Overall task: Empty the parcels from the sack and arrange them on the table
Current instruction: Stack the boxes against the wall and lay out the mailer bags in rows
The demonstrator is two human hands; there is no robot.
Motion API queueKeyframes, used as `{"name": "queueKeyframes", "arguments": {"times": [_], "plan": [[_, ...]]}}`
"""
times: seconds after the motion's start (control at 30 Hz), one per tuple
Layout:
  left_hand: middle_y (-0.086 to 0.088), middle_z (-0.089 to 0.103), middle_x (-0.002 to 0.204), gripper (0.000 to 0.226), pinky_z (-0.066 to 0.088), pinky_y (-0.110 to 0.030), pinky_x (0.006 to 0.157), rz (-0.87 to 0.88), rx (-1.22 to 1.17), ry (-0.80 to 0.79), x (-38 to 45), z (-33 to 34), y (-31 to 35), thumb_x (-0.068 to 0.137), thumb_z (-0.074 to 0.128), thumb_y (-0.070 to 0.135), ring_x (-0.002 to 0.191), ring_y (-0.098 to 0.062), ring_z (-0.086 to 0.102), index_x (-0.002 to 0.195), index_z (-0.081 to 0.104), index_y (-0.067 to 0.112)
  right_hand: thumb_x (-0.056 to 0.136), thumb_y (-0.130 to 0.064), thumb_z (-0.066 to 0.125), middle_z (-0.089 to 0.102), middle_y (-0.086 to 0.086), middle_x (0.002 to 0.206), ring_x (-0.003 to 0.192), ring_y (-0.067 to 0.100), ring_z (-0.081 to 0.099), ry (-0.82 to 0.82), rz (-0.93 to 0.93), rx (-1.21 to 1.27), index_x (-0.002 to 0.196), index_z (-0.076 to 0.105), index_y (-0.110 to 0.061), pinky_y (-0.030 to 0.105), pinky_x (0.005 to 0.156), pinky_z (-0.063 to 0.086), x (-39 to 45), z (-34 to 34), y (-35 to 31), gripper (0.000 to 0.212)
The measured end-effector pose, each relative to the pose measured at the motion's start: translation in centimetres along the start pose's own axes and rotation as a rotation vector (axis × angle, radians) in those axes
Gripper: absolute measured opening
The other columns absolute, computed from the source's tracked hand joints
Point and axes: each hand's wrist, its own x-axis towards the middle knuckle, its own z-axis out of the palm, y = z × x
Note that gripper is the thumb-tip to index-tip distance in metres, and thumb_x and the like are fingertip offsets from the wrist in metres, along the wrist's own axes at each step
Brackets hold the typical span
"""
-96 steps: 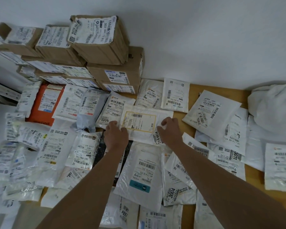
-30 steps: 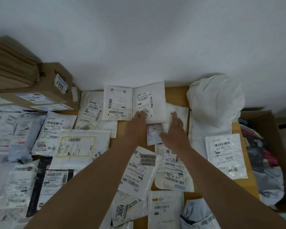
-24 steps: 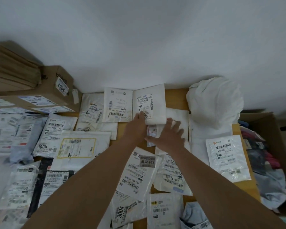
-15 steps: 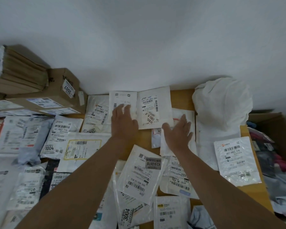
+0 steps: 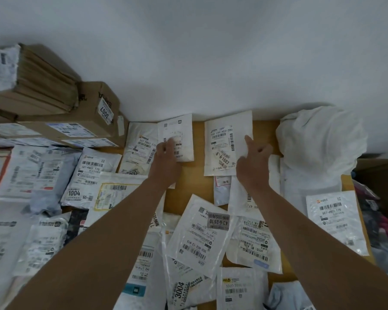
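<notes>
From your head camera, take the white sack (image 5: 320,148) as your landmark: it sits slumped and crumpled at the back of the wooden table (image 5: 264,130), against the wall.

Your right hand (image 5: 253,166) is just left of the sack. Its forefinger is stretched out with the tip on the right edge of a white mailer (image 5: 226,142) that lies flat at the table's back edge; the other fingers are curled in and hold nothing. Whether the thumb touches the mailer, you cannot tell from here.

Your left hand (image 5: 167,162) is farther left of the sack, beyond that mailer and a strip of bare wood. Its fingers rest on a smaller white parcel (image 5: 177,135), also against the wall; they look bent at the knuckles, but the back of the hand hides whether they pinch the parcel or only press on it.

Farther left again from the sack stands a pile of brown cardboard boxes (image 5: 76,117), one labelled 3007.

In front of the sack, toward you, a white bag with a barcode label (image 5: 336,220) lies near the table's right edge. Between your forearms, nearer you than the sack, overlapping mailers are spread out, among them one marked 43-6-2610 (image 5: 202,236). Many more labelled bags cover the table well to the left of the sack, including one marked 1004 (image 5: 85,180).

To the right of the sack, off the table, an open carton (image 5: 379,175) holds dark and red items.
</notes>
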Motion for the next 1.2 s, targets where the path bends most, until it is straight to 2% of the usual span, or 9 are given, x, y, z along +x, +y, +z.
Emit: {"name": "queueKeyframes", "arguments": {"times": [0.2, 0.3, 0.5, 0.6, 0.7, 0.83, 0.93, 1.1, 1.2], "plan": [[-0.019, 0.027, 0.146, 0.073, 0.043, -0.047, 0.098, 0.022, -0.01, -0.031, 0.0, -0.3, -0.2, 0.088, 0.058, 0.015, 0.127, -0.037, 0.041, 0.15, 0.019, 0.014, 0.096, -0.004, 0.048, 0.028, 0.014, 0.132, 0.104, 0.022, 0.046, -0.077, -0.037, -0.019, 0.148, 0.033, -0.012, 0.026, 0.09, 0.047, 0.1, 3.1, -1.5, 0.054], [-0.016, 0.025, 0.148, 0.074, 0.044, -0.051, 0.101, 0.015, -0.027, -0.049, -0.1, -0.2, -0.6, 0.086, 0.063, 0.019, 0.131, -0.035, 0.038, 0.148, 0.023, 0.015, 0.094, -0.009, 0.055, 0.029, 0.014, 0.13, 0.107, 0.027, 0.049, -0.067, -0.039, -0.051, 0.141, 0.038, -0.011, 0.036, 0.09, 0.053, 0.3, 4.3, -1.7, 0.05], [-0.014, 0.018, 0.153, 0.067, 0.036, -0.048, 0.108, -0.022, -0.034, -0.029, -0.5, -0.1, 0.1, 0.088, 0.057, 0.021, 0.14, -0.034, 0.025, 0.147, 0.027, 0.011, 0.085, -0.044, 0.065, 0.044, 0.02, 0.134, 0.123, 0.04, 0.04, 0.121, -0.152, -0.412, 0.136, 0.047, -0.01, 0.052, 0.099, 0.038, -1.9, 2.7, 0.4, 0.063], [-0.012, 0.013, 0.156, 0.071, 0.028, -0.049, 0.114, -0.046, -0.031, 0.062, -1.1, 0.2, 0.9, 0.086, 0.058, 0.023, 0.143, -0.033, 0.015, 0.149, 0.025, 0.015, 0.077, -0.073, 0.057, 0.018, 0.017, 0.155, 0.144, 0.041, 0.014, -0.087, -0.007, -0.558, 0.148, 0.024, -0.017, 0.056, 0.112, 0.022, -3.6, 1.8, 1.7, 0.096], [-0.012, 0.012, 0.156, 0.073, 0.022, -0.049, 0.115, -0.047, 0.002, 0.128, -2.4, 0.8, 2.0, 0.084, 0.058, 0.025, 0.143, -0.034, 0.012, 0.149, 0.025, 0.02, 0.075, -0.082, 0.05, -0.004, 0.013, 0.161, 0.148, 0.04, -0.006, -0.223, 0.04, -0.603, 0.153, 0.004, -0.019, 0.059, 0.115, 0.011, -4.6, 1.9, 2.4, 0.111], [-0.008, 0.004, 0.161, 0.075, 0.022, -0.05, 0.115, -0.077, -0.027, 0.081, -2.8, 0.8, 2.1, 0.086, 0.055, 0.029, 0.147, -0.034, 0.009, 0.152, 0.02, 0.028, 0.08, -0.073, 0.054, 0.031, 0.018, 0.152, 0.14, 0.039, 0.027, -0.005, -0.11, -0.54, 0.151, 0.021, -0.01, 0.054, 0.11, 0.027, -3.8, 2.3, -0.4, 0.1], [-0.007, 0.009, 0.162, 0.077, 0.029, -0.05, 0.112, -0.108, -0.066, -0.041, -2.1, 0.2, 0.8, 0.089, 0.056, 0.033, 0.145, -0.036, 0.02, 0.153, 0.014, 0.03, 0.079, -0.066, 0.063, 0.048, 0.018, 0.135, 0.127, 0.038, 0.04, -0.139, 0.122, -0.417, 0.147, 0.021, -0.008, 0.048, 0.103, 0.034, -1.0, 3.3, -3.1, 0.099], [-0.01, 0.021, 0.157, 0.085, 0.036, -0.054, 0.108, -0.101, -0.057, -0.128, -1.8, -0.1, 0.6, 0.08, 0.056, 0.04, 0.137, -0.038, 0.032, 0.151, 0.011, 0.029, 0.092, -0.008, 0.058, 0.059, 0.01, 0.114, 0.097, 0.024, 0.062, -0.244, 0.26, 0.215, 0.133, 0.032, -0.008, 0.03, 0.074, 0.052, 0.8, 1.3, -4.2, 0.049], [-0.012, 0.024, 0.155, 0.085, 0.035, -0.05, 0.107, -0.093, -0.073, -0.165, -1.5, -0.4, 1.0, 0.083, 0.055, 0.036, 0.136, -0.037, 0.035, 0.153, 0.009, 0.022, 0.089, -0.008, 0.058, 0.062, 0.006, 0.108, 0.086, 0.019, 0.063, -0.299, 0.25, 0.279, 0.117, 0.046, -0.014, 0.035, 0.07, 0.057, 1.0, -3.5, -2.9, 0.032]]}}
